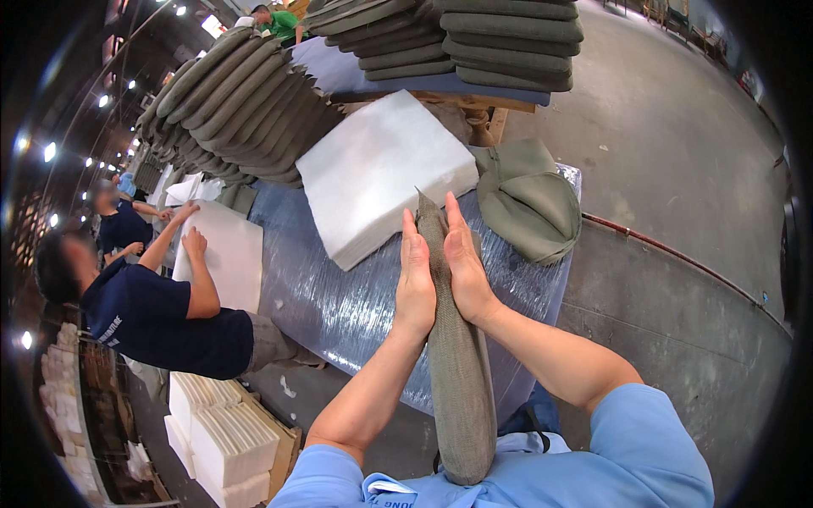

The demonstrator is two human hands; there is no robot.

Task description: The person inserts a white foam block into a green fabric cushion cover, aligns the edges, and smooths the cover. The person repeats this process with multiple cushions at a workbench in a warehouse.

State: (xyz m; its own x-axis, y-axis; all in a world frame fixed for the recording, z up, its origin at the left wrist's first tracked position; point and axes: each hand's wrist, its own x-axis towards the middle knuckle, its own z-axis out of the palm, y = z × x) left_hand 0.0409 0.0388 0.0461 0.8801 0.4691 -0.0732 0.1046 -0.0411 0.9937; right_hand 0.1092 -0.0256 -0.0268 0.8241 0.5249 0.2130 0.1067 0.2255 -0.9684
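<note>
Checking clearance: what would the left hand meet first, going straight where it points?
Probably the white rectangular stack of soft-looking sheets, beyond the left hand; depth is unclear, so it might pass above.

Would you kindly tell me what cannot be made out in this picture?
- Head view: held cushion's sides beneath left hand and right hand, covered by them.
- Head view: far cushion stack's top, cut off by upper edge.
- Head view: green-shirted person's legs, hidden behind leaning cushions.

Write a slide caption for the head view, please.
Left hand and right hand, outstretched, hold a grey-green cushion between them, near a stack of white sheets.
</note>
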